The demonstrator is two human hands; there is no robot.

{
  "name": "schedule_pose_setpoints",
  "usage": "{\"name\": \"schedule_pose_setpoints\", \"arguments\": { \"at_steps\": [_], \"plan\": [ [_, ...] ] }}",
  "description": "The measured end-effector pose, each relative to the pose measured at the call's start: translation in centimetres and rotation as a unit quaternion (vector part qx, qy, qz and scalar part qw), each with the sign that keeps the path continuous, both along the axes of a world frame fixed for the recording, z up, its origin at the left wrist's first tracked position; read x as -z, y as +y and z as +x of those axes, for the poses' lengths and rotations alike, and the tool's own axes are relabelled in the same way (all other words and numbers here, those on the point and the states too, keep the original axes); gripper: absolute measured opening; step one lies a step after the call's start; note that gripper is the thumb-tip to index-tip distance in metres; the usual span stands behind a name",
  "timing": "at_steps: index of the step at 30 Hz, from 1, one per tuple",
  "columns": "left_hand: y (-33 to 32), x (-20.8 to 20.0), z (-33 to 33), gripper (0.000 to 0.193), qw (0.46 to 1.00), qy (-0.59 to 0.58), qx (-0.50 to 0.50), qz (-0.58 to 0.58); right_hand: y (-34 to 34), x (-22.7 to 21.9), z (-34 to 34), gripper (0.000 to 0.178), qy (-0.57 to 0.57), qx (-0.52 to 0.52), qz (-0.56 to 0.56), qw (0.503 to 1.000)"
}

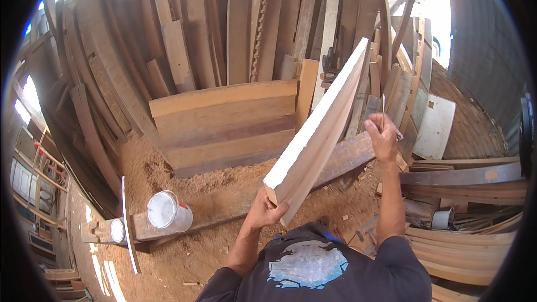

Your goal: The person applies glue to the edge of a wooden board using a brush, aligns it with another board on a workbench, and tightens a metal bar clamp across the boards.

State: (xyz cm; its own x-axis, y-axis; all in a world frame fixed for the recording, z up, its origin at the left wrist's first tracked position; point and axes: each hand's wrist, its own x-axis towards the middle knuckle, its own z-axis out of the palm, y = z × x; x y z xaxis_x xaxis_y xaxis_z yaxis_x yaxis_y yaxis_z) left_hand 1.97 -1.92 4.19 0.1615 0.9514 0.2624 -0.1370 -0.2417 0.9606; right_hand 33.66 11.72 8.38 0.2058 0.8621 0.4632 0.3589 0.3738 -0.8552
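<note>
My left hand is closed around the near end of a long wooden board. The board tilts up and away to the right, and a white coating or glare covers its upper edge. Apart from the board, to its right, my right hand is raised with curled fingers. A thin, upright, thin-edged tool pokes up from that fist; its kind is too small to make out. To the left, a white bucket and a smaller white round container rest on a heavy timber beam.
Tall planks lean all along the back. A wide panel of joined boards stands in sawdust behind the beam. A thin curved strip leans on the beam's left end. Stacked timber lies at right, near a white panel.
</note>
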Motion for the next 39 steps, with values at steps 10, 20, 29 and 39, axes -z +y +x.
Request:
{"name": "schedule_pose_setpoints", "arguments": {
  "at_steps": [10, 20, 29, 39],
  "plan": [
    [1.4, 1.7, -2.4, 0.026, 0.999, -0.021, -0.005, -0.029, -12.6, 35.3, -5.2, 0.030, 0.198, 0.114, -0.444, 0.866],
    [-1.9, 1.8, 2.9, 0.012, 0.993, -0.021, -0.082, -0.077, -14.1, 41.4, -6.2, 0.047, 0.212, 0.124, -0.588, 0.771],
    [-6.7, 3.5, 12.4, 0.096, 1.000, 0.002, -0.008, -0.029, -15.6, 35.7, 1.7, 0.053, 0.436, -0.050, -0.575, 0.691],
    [-7.6, 0.6, 11.8, 0.019, 0.992, 0.011, -0.121, -0.029, -16.8, 39.8, 5.4, 0.055, 0.408, -0.120, -0.562, 0.709]
  ]
}}
